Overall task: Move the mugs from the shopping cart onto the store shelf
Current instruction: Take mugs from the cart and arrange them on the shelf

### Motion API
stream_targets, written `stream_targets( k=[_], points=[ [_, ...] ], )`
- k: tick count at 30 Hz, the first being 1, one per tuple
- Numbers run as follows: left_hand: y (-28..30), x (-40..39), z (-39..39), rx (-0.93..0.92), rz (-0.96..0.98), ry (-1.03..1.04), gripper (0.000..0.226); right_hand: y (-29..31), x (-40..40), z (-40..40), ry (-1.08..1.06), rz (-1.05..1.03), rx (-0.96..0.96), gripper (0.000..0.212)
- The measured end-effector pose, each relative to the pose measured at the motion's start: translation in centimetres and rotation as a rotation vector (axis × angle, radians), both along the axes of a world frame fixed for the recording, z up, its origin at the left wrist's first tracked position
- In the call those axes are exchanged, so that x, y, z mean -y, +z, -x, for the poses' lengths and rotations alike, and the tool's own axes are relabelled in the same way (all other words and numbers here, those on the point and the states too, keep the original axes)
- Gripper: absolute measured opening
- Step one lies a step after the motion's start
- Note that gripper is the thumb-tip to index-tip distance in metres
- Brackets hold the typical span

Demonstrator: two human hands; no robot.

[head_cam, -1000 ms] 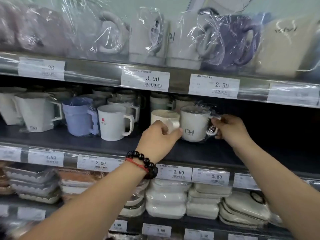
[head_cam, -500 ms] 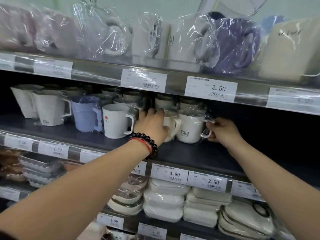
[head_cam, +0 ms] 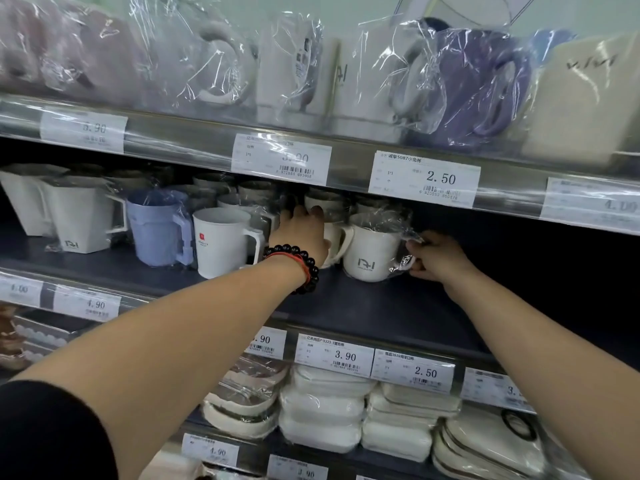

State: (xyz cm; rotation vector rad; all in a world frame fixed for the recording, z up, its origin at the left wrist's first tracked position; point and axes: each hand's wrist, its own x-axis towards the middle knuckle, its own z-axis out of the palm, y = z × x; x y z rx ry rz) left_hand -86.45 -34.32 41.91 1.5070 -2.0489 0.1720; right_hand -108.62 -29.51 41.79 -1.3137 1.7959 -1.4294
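Note:
Two white mugs stand on the dark middle shelf. My left hand, with a black bead bracelet on its wrist, is wrapped round a cream mug and hides most of it. To its right stands a plastic-wrapped white mug with a grey logo; my right hand grips its handle through the wrap. Both mugs rest on the shelf, deep among other mugs. The shopping cart is out of sight.
A white mug with a red logo, a blue mug and angular white mugs fill the shelf to the left. Wrapped mugs line the upper shelf. Price labels edge the shelves. Stacked white dishes lie below.
Both hands have pushed the two mugs deeper onto the shelf. My left hand moved from the cream mug's front to over its top and side.

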Motion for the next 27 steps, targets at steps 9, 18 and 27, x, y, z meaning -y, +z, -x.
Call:
stream_targets(
  k=[9, 18, 27],
  points=[
    [-0.8, 1.0, 0.3, -0.087, -0.002, -0.052, 0.046, 0.2, -0.2, -0.3, -0.031, -0.006, -0.038, 0.005],
    [-1.1, 0.9, 0.5, -0.245, -0.050, -0.147, 0.055, -0.2, -0.1, 0.2, -0.074, 0.099, -0.099, 0.017],
    [-1.2, 0.8, -0.3, -0.220, -0.116, -0.216, 0.068, 0.0, -0.4, 0.3, -0.086, 0.077, -0.102, 0.013]
  ],
)
